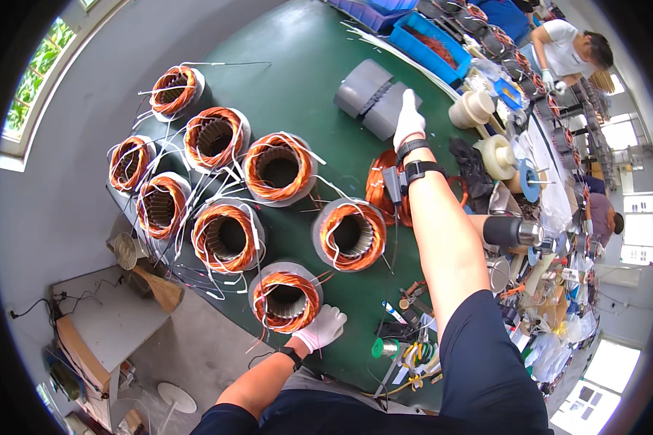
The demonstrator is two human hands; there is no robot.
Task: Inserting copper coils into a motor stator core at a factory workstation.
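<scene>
My right hand, in a white glove, reaches far across the green table and grips the right end of a grey cylindrical block. A second grey block lies against it on the left. Close to the table's near edge, my gloved left hand has its fingers curled, beside the base of a copper-wound motor stator. Whether anything is inside those fingers is hidden. Another wound stator stands upright behind it, with white leads. Copper coils lie left of my right forearm.
Several more wound stators with tangled leads fill the table's left side. A blue bin, plastic spools, a black bottle and a solder reel line the right. A co-worker works at far right.
</scene>
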